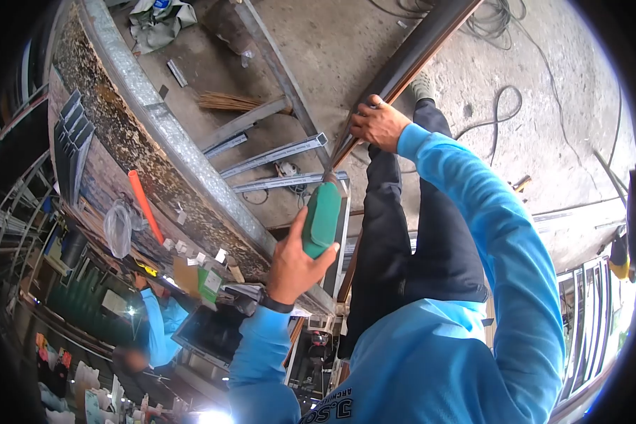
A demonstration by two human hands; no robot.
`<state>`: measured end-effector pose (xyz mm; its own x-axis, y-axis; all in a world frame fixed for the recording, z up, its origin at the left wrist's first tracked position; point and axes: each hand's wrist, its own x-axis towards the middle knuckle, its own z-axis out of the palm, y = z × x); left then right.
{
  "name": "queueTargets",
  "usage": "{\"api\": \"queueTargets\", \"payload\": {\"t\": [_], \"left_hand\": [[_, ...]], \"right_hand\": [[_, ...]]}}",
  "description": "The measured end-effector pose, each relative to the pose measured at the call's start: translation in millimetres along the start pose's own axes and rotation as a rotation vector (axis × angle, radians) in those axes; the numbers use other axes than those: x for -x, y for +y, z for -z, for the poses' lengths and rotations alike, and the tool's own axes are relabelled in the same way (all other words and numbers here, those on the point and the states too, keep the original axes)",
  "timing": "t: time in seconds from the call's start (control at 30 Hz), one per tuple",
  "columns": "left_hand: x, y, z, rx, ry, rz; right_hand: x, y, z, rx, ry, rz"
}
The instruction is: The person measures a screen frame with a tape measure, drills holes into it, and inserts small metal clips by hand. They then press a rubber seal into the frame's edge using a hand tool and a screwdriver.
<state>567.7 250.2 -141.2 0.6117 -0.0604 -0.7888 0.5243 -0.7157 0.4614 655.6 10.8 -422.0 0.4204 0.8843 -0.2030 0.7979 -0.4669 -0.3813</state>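
The right hand [378, 124] is closed around a long dark metal bar [410, 60], which slants from the top of the view down toward the person's knee. The fingers wrap over its upper edge. The left hand [297, 261], with a watch [275, 302] on its wrist, is clenched on a green-handled tool [323, 219]. The tool points up toward the lower end of the bar, and its working tip is too small to make out. The bar sits in front of the person's dark trousers, above the concrete floor [346, 42].

The likeliest trouble, as I judge it, is the tool skidding off the narrow bar and running up toward the right hand just beyond it. The bar is steadied by one hand only, so a hard push could also twist or swing it. The cables [498, 116] looping on the floor near the foot could catch a step.

There are two hands at work, one bar and one green tool. On the floor lie three pale steel channels [275, 152] and one broom [226, 102]. One orange tube [145, 205] and one plastic bag [118, 227] lie at the left by a long galvanised beam [169, 134]. One other person's blue sleeve [159, 321] shows at the lower left.
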Motion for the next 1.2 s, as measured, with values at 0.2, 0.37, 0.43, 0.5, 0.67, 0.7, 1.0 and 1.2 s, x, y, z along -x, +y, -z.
{"api": "queueTargets", "payload": {"t": [0.2,0.37,0.43,0.5,0.67,0.7,1.0,1.2], "left_hand": [[12,-18,-9,-0.009,0.056,-0.101],[14,-8,-1,0.083,0.008,-0.042],[12,-12,2,0.118,0.024,-0.079],[4,-22,4,0.159,0.050,-0.164],[-14,20,21,0.341,-0.116,0.246],[-18,22,19,0.265,-0.116,0.175],[4,26,-7,-0.120,-0.112,-0.035],[52,49,42,0.153,-0.037,0.030]], "right_hand": [[9,21,5,-0.001,0.118,0.027],[18,34,18,-0.002,0.124,0.012],[22,37,20,0.001,0.135,0.013],[27,38,19,0.025,0.147,0.017],[34,37,17,0.005,0.136,0.021],[35,36,15,0.015,0.131,0.022],[39,32,15,0.014,0.109,0.020],[50,44,39,-0.078,0.141,-0.018]]}}
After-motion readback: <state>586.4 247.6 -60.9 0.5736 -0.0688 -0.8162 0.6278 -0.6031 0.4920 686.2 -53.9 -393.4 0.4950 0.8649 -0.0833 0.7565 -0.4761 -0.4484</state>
